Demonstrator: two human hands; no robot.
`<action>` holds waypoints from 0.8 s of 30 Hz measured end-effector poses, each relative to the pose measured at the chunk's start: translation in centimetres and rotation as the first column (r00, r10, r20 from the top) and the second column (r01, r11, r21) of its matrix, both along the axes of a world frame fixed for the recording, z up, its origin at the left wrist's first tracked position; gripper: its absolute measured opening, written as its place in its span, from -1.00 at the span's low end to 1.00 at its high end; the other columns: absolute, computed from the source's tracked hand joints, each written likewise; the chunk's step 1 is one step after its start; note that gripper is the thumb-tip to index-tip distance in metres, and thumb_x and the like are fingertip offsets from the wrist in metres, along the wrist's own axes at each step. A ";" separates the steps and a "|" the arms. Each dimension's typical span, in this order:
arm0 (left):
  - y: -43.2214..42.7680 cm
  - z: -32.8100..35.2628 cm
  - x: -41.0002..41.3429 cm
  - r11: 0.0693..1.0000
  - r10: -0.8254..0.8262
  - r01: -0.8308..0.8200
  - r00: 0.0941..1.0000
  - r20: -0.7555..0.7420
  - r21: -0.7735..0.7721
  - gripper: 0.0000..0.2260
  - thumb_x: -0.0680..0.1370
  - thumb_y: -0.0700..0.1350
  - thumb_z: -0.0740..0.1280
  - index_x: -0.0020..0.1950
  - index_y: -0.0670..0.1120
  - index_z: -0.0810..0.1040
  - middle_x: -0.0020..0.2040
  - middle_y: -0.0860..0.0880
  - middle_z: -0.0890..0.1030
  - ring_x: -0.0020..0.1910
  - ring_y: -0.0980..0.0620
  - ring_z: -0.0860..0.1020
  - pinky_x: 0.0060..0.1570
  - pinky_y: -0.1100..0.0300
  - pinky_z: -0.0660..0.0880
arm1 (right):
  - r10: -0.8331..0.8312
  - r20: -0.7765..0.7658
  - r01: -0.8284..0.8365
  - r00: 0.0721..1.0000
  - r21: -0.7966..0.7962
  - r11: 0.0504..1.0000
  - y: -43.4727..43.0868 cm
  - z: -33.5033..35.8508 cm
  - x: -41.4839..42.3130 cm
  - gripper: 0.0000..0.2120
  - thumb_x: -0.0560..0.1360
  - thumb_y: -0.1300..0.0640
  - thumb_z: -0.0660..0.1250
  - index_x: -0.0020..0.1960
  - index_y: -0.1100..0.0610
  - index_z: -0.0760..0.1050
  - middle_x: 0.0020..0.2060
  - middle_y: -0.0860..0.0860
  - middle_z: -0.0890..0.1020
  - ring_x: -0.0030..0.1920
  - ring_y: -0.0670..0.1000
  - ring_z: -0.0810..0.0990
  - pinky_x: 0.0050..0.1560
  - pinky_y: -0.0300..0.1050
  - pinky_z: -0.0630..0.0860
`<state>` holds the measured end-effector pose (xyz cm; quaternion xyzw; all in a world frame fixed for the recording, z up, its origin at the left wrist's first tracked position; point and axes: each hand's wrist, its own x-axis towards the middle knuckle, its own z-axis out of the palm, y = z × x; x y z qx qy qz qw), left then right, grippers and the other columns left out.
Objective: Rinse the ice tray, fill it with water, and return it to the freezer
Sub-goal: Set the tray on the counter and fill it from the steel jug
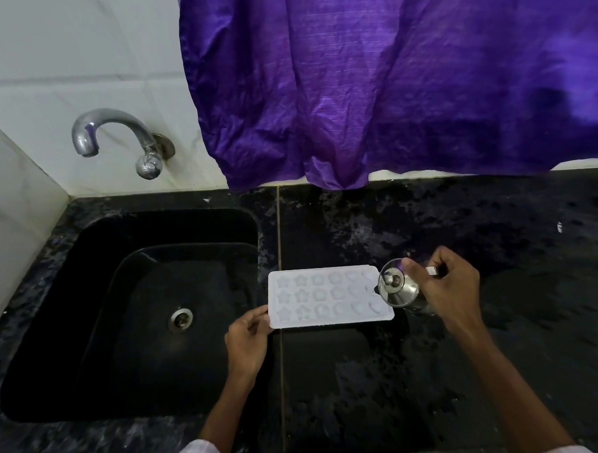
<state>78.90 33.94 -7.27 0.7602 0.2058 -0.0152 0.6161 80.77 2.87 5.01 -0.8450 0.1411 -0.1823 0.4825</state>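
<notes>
A white ice tray (328,297) with star, flower and heart shaped cells lies flat on the black counter, just right of the sink. My left hand (246,338) pinches its near left corner. My right hand (446,288) grips a small steel jug with a lid (398,288), tilted over the tray's right end, its spout at the heart cells.
A black sink (87,269) with a steel drain (181,319) lies to the left, under a chrome wall tap (115,138). A purple curtain (387,85) hangs down to the counter's back edge. The black stone counter (496,224) stretches away to the right.
</notes>
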 end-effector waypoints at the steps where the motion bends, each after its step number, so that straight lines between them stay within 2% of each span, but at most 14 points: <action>1: 0.0 0.0 0.0 1.000 -0.001 0.001 1.000 0.003 0.003 -0.74 0.58 -0.26 0.36 0.00 0.13 0.67 -0.02 0.05 0.74 0.00 0.08 0.70 0.16 -0.03 0.61 | 0.000 0.000 0.000 1.000 -0.002 1.000 0.0 0.0 -0.1 -0.58 0.41 0.12 0.52 -0.35 0.25 0.30 -0.48 0.02 0.37 -0.46 -0.09 0.30 -0.37 -0.14 0.35; 16: -0.1 0.2 -0.2 1.000 0.005 -0.005 1.000 0.000 -0.002 -0.80 0.59 -0.27 0.36 0.11 -0.05 0.69 -0.02 0.04 0.74 -0.01 0.10 0.70 0.14 0.00 0.62 | -0.047 -0.028 0.048 0.998 0.013 0.999 -1.0 -0.1 -1.2 -0.58 0.42 0.12 0.51 -0.35 0.25 0.31 -0.47 0.06 0.38 -0.42 -0.04 0.32 -0.36 -0.12 0.35; 20: 0.0 0.0 -0.2 1.000 -0.008 0.008 1.000 -0.001 0.006 -0.81 0.58 -0.25 0.37 0.11 -0.03 0.69 -0.02 0.04 0.74 -0.02 0.08 0.71 0.15 -0.04 0.61 | -0.054 -0.021 0.054 0.998 0.010 0.998 -1.4 -0.2 -1.6 -0.58 0.42 0.12 0.52 -0.34 0.27 0.32 -0.43 0.27 0.43 -0.42 0.01 0.33 -0.36 -0.08 0.37; 24: -0.1 0.0 -0.2 1.000 -0.013 0.013 1.000 0.000 0.027 -0.80 0.58 -0.25 0.36 0.15 -0.08 0.68 -0.01 0.03 0.74 -0.03 0.09 0.71 0.15 -0.04 0.61 | -0.082 -0.044 0.084 0.996 0.030 0.996 -2.1 -0.4 -1.8 -0.58 0.42 0.09 0.53 -0.34 0.23 0.32 -0.41 0.29 0.45 -0.45 0.10 0.38 -0.44 0.10 0.49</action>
